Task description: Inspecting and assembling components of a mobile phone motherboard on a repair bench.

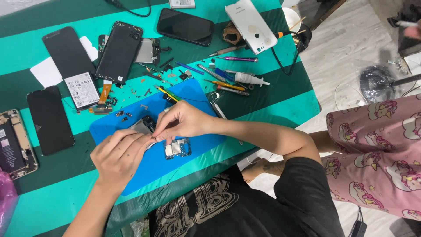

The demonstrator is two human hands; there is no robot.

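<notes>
Both the left hand and right hand pinch 1 small part over the blue mat.

Green-striped table under blue mat

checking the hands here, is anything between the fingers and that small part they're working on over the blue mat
Nothing visible: the left hand and right hand already meet on the small part above the blue mat. The circuit board lies beside them, not between.
</notes>
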